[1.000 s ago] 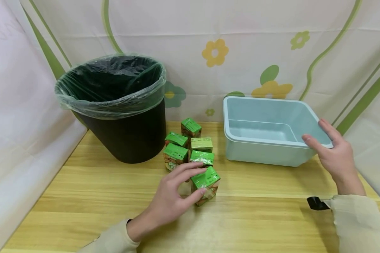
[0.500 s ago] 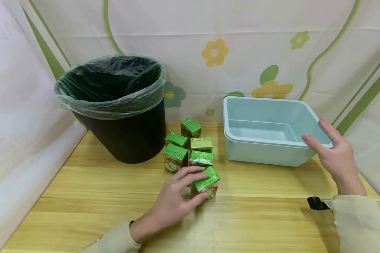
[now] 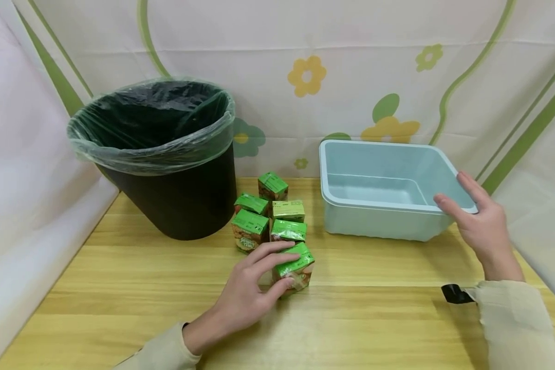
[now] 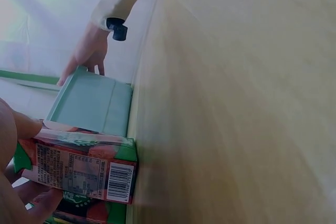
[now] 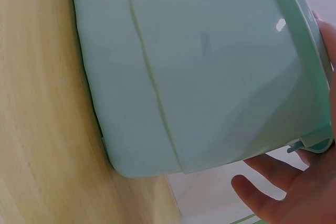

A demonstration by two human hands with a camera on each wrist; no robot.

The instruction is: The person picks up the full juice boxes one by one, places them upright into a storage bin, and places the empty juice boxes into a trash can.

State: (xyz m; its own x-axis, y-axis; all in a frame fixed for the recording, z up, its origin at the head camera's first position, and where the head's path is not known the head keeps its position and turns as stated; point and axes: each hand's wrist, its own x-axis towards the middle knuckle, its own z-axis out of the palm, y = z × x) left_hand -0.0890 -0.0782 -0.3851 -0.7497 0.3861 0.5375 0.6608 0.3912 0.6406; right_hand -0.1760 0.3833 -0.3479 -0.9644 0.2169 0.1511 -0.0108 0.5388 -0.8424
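My left hand [image 3: 242, 290] pinches the nearest drink carton [image 3: 302, 275], thumb on its near side and fingers over its green top. In the left wrist view that carton [image 4: 79, 166] shows a printed panel with a barcode, and the thumb and fingers lie on either side of it. Several more green-topped cartons [image 3: 251, 222] stand bunched just behind. On the right, my right hand [image 3: 483, 221] grips the corner of a light blue plastic tub [image 3: 379, 221], thumb over the rim. The right wrist view has the tub's outer wall [image 5: 210, 77], with fingers curled under the rim.
A black trash bin [image 3: 180, 200] lined with a clear plastic bag [image 3: 166, 159] stands at the back left, beside the cartons. Behind everything hangs a white cloth [image 3: 259, 31] printed with flowers. The wooden table [image 3: 351, 318] runs under all of it.
My left thumb and fingers have come in against the nearest carton. The head view has swung slightly right, so everything appears further left. My right hand keeps its hold on the tub.
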